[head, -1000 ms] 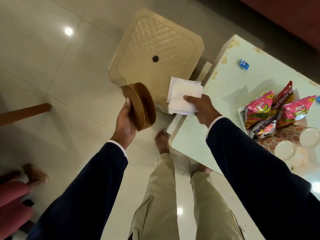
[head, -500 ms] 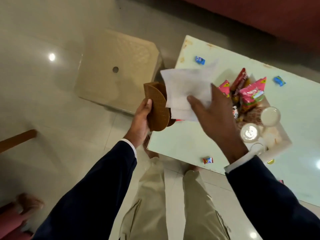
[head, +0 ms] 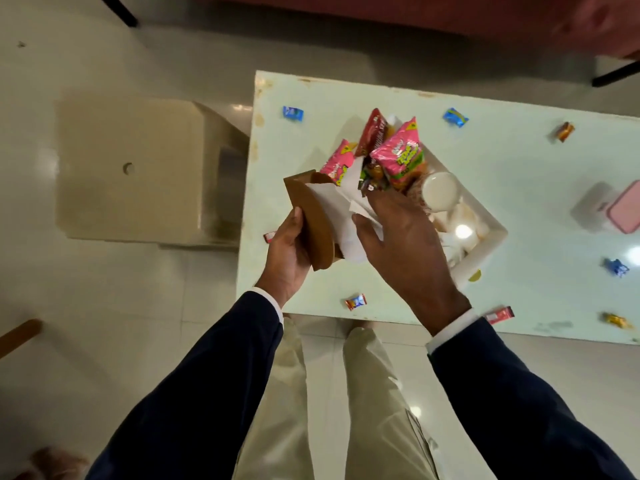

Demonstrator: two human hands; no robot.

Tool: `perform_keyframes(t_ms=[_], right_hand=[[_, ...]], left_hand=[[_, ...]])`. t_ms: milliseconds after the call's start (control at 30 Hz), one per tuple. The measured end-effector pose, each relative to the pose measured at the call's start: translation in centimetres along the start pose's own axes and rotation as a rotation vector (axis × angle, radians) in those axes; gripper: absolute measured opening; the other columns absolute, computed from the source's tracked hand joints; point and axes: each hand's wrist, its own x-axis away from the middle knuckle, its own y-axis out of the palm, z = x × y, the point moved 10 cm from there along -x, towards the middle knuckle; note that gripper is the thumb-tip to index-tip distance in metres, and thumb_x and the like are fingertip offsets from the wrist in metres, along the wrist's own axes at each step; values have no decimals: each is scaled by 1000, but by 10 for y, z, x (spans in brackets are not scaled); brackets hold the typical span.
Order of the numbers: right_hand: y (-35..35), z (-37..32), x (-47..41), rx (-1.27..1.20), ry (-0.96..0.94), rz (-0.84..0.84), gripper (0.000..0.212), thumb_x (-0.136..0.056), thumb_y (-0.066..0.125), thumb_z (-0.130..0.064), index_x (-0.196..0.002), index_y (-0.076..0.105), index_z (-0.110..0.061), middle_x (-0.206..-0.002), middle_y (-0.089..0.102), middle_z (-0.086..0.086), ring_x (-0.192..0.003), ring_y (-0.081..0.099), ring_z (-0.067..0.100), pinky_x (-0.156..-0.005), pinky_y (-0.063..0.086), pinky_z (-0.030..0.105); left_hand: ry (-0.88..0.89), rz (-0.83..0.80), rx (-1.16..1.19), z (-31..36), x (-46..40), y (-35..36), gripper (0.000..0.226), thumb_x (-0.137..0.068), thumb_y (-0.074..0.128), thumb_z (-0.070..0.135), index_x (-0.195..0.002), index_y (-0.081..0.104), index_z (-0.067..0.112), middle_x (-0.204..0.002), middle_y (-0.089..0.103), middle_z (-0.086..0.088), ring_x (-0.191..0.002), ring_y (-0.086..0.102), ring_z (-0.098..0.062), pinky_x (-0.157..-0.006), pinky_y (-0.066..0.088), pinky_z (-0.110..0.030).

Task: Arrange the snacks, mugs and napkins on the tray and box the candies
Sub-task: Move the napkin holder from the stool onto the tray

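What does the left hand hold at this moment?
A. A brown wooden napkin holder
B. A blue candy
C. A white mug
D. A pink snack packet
A: the left hand grips the brown napkin holder by its side, while the right hand pushes the white napkins into it.

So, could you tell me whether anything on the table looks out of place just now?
Yes: wrapped candies lie scattered loose across the table, one near the front edge, none boxed. The snack packets on the tray lean at untidy angles. The napkins are only partly inside the brown holder.
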Motion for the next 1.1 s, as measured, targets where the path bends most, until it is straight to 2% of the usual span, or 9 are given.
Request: perform_keyframes(t_ms=[133, 300, 400, 500, 600, 667, 767, 900, 1100], right_hand=[[-6, 33, 7, -76, 105, -11, 33, -97, 63, -32, -122, 57, -11, -109, 67, 5, -95, 65, 29, -73, 55, 47], [-25, 75, 23, -164, 205, 69, 68, -84, 67, -61, -135, 48, -21, -125, 54, -4, -111, 59, 19, -78, 56, 39], [-24, 107, 33, -91, 298, 0, 88, -72, 76, -64, -142, 41, -23, -133, 50, -4, -123, 52, 21, -83, 52, 38], [-17, 138, 42, -101, 365, -104, 80, -76, 76, -55, -141, 37, -30, -134, 55, -7, -118, 59, 20, -77, 48, 32], [-29, 156, 49, -48, 304, -82, 59, -81, 68, -52, -131, 42, -32, -119, 66, -8, -96, 67, 19, -58, 40, 21], [-39, 171, 53, 19, 271, -91, 51, -85, 64, -59, -125, 44, -34, -114, 67, -11, -87, 64, 15, -56, 41, 24], [-39, 197, 59, 139, 164, -250, 52, -84, 73, -37, -129, 47, -33, -116, 67, -8, -98, 65, 21, -69, 54, 35], [-30, 228, 55, 225, 31, -446, 60, -75, 73, -5, -130, 57, -22, -111, 70, 5, -100, 65, 32, -85, 52, 43], [-14, 236, 38, 396, -213, -447, 65, -71, 78, -1, -129, 60, -25, -111, 68, 2, -106, 61, 31, -97, 44, 45]], left_hand=[[-26, -77, -10, -25, -6, 39, 46, -111, 35, 32, -147, 49, 6, -131, 67, -12, -128, 60, -29, -108, 51, -47], [-38, -155, 70, -45, -15, 71, 40, -113, 31, 23, -144, 46, 5, -115, 75, -6, -100, 73, -16, -86, 59, -33], [-94, -168, 112, -65, -20, 90, 37, -111, 34, 17, -145, 46, 7, -116, 74, -9, -86, 74, -15, -72, 60, -29], [-170, -193, 34, -90, -22, 108, 35, -110, 35, 11, -139, 53, 15, -114, 74, -7, -95, 74, -18, -74, 62, -32], [-185, -244, -143, -108, -21, 126, 38, -105, 43, 7, -142, 47, 15, -115, 70, -5, -103, 69, -19, -85, 61, -37], [-175, -243, -355, -117, -22, 129, 46, -91, 60, 9, -136, 48, 14, -122, 64, -9, -112, 63, -23, -97, 54, -45], [-145, -198, -764, -127, -26, 126, 34, -84, 70, 13, -114, 55, 21, -114, 65, -3, -109, 63, -25, -84, 52, -39], [-73, -176, -1256, -132, -31, 120, 25, -95, 67, 20, -115, 53, 26, -94, 69, 2, -86, 71, -19, -64, 47, -27], [63, -195, -1619, -127, -31, 131, 13, -99, 59, 30, -105, 62, 18, -91, 74, -3, -87, 71, -25, -83, 59, -46]])
